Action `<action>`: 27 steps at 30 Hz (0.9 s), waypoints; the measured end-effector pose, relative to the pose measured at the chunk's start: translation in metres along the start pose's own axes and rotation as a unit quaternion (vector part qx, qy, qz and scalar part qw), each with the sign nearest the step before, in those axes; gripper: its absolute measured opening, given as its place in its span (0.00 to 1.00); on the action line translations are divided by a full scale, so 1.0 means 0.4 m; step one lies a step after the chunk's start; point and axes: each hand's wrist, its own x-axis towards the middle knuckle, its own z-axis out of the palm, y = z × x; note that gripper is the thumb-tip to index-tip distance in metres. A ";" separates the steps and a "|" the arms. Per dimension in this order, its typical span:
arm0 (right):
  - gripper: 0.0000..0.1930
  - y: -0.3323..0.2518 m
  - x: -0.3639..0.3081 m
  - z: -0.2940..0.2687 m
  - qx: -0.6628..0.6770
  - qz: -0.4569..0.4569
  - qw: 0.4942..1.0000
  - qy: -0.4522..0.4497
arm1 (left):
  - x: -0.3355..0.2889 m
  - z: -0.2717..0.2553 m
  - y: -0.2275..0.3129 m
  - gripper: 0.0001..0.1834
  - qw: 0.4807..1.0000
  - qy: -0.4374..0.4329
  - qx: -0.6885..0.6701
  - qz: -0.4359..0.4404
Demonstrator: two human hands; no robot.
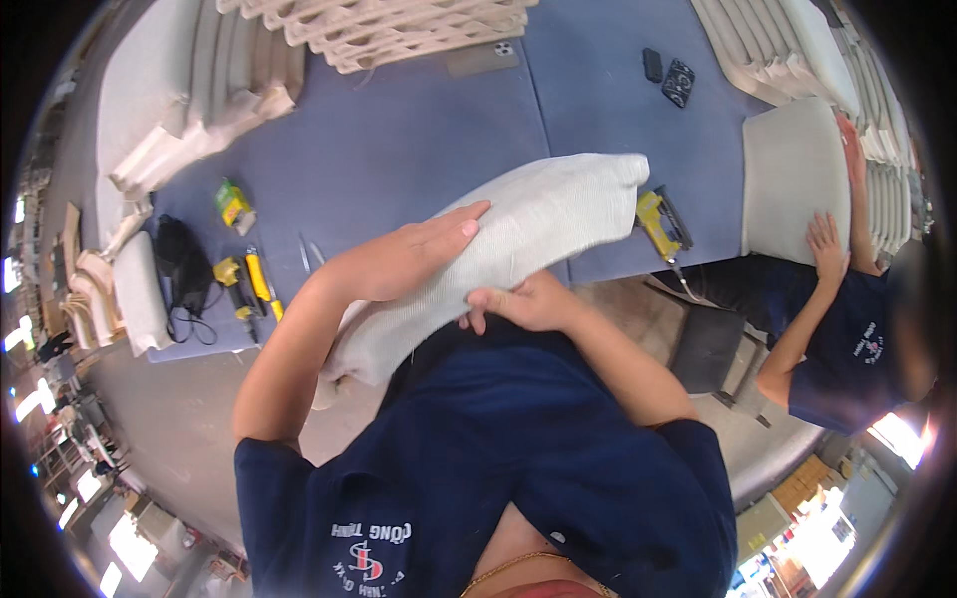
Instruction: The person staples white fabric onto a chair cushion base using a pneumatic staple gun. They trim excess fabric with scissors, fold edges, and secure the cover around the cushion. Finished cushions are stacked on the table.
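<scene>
A curved, upholstered chair pad point(543, 214) in pale grey ribbed fabric is held tilted across the front edge of the table, close to my body. My left hand point(424, 254) rests flat on its upper face, fingers stretched out. At the near edge, my right hand point(528, 302) grips the pad, thumb on the fabric and the other fingers partly hidden beneath. Just past the pad's right end lies a yellow and black staple gun point(662, 224) with a hose attached.
Left on the blue-covered table point(429, 130) lie another yellow tool point(235, 284), a yellow-handled tool point(261, 277), a green-yellow box point(234, 207) and a black bag point(181, 264). Stacked pads point(224, 60) line the far side. At right, a co-worker's hand point(826, 247) touches a pad point(795, 184).
</scene>
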 end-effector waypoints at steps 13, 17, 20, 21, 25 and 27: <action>0.20 -0.010 0.329 -0.041 0.000 -0.098 0.995 -0.003 | -0.031 -0.275 0.049 0.32 0.991 0.107 0.051 -0.055; 0.22 -0.006 0.324 -0.047 -0.042 -0.125 0.991 -0.012 | -0.002 -0.299 0.049 0.35 0.988 0.077 0.113 -0.077; 0.22 0.007 0.321 -0.047 -0.065 -0.116 0.991 -0.009 | -0.001 -0.307 0.062 0.34 0.983 0.055 0.156 -0.078; 0.21 0.021 0.324 -0.052 -0.067 -0.109 0.992 -0.012 | -0.002 -0.307 0.071 0.34 0.981 0.053 0.173 -0.072; 0.19 0.010 0.270 -0.051 -0.083 -0.049 0.995 -0.024 | -0.015 -0.274 0.111 0.33 0.964 0.078 0.236 -0.090; 0.18 0.041 0.211 -0.083 -0.190 -0.045 0.980 -0.031 | -0.023 -0.256 0.089 0.34 0.939 0.154 0.298 -0.070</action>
